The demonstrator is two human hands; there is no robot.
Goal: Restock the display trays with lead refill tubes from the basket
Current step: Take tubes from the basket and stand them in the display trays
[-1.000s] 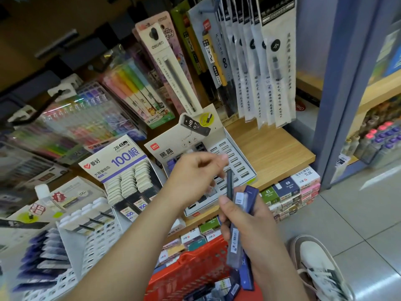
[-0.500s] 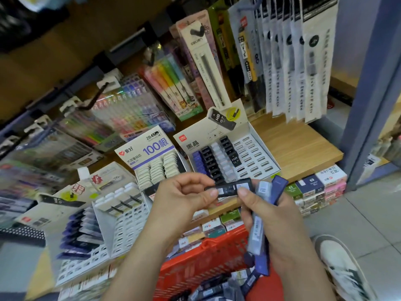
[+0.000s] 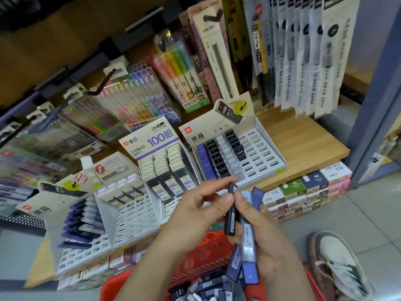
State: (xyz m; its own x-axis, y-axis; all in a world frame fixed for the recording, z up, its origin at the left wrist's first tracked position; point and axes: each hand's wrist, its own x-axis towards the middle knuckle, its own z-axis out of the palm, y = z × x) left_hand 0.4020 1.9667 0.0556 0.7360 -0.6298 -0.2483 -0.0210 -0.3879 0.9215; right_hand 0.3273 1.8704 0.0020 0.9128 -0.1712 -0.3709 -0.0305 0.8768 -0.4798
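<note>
While the right hand [image 3: 270, 242] is clutching spare tubes [image 3: 247, 237], the left hand [image 3: 195, 213] is pinching a black tube [image 3: 230, 216] beside them, likely needing lining up with a free slot in the tray [image 3: 263, 148] beyond.

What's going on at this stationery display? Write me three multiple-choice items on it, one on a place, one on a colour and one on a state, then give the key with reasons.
1. Where is the red basket?
A. On top of a display tray.
B. Below both hands.
C. Hanging from a hook.

2. What colour is the tube that the left hand pinches?
A. Black.
B. Yellow.
C. Red.

3. How is the right hand?
A. Open and flat.
B. Resting on a tray.
C. Gripping several tubes.

Key:
1 B: its red mesh shows beneath the forearm and hands.
2 A: the fingers pinch a black tube near its top.
3 C: clear and blue tubes stick out of its grip.
</note>
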